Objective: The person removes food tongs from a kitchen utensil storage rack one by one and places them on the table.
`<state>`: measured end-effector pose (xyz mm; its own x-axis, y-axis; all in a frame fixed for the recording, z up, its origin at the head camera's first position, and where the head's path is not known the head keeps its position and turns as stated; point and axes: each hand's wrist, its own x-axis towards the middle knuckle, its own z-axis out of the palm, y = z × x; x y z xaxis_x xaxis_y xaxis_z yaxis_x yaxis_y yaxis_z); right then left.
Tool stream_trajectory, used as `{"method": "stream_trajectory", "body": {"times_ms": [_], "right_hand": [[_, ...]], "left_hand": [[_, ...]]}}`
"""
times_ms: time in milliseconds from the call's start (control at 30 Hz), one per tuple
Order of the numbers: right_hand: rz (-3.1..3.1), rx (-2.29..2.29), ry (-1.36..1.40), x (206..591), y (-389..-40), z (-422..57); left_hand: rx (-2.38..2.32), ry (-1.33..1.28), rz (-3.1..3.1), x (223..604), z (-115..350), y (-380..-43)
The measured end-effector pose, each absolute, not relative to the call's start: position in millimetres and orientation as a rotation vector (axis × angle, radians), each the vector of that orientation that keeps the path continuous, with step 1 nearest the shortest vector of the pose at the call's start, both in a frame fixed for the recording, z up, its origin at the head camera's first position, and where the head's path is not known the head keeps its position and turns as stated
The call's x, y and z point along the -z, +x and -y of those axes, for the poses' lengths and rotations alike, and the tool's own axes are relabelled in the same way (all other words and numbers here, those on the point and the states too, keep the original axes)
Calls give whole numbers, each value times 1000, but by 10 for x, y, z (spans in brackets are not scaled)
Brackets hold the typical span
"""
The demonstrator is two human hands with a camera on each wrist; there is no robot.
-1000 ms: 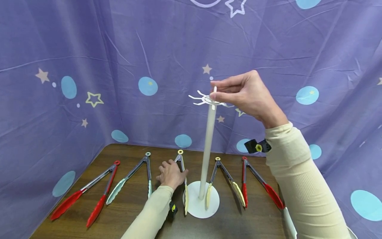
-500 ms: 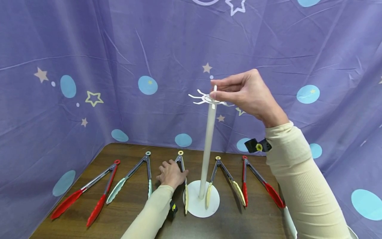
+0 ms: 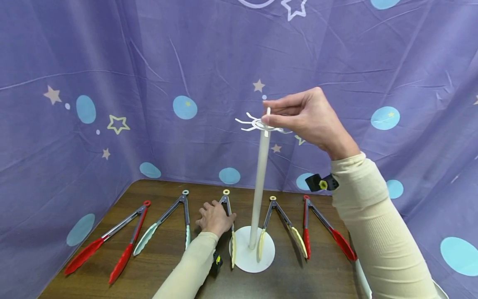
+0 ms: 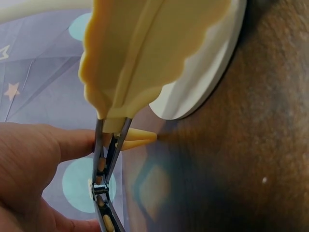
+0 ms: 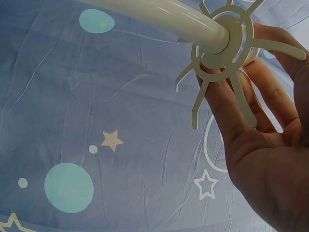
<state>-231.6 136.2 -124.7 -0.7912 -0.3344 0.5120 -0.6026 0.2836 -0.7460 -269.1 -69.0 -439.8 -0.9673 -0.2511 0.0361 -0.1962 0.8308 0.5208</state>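
Note:
In the head view my right hand (image 3: 311, 118) pinches the top of a white stand (image 3: 260, 182), fingers and thumb at its ring of hooks (image 3: 247, 122). From below, the right wrist view shows the hook ring (image 5: 223, 76) with curled fingers behind it. Lower down, my left hand (image 3: 214, 219) holds a pair of yellow-tipped tongs (image 3: 233, 249) lying left of the stand, thumb on one metal arm. One scalloped yellow tip (image 4: 130, 53) fills much of the left wrist view, in front of the stand's base (image 4: 186, 94). The left fingers are partly hidden there.
On the wooden table (image 3: 302, 282) lie spread red tongs (image 3: 122, 265) and mint tongs (image 3: 146, 237) at left. Another yellow pair (image 3: 297, 241) and red tongs (image 3: 341, 245) lie right of the stand. A pale object (image 3: 363, 278) is partly hidden by the right sleeve. A purple curtain (image 3: 209, 54) stands behind.

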Motion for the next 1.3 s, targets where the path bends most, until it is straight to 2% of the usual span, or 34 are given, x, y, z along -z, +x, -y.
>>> {"method": "stream_trajectory", "body": {"times_ms": [1300], "right_hand": [[2298,-1533,844,1256,-2311,-1347]], "left_hand": [[745,346,2929,4384,703,-2671]]}}
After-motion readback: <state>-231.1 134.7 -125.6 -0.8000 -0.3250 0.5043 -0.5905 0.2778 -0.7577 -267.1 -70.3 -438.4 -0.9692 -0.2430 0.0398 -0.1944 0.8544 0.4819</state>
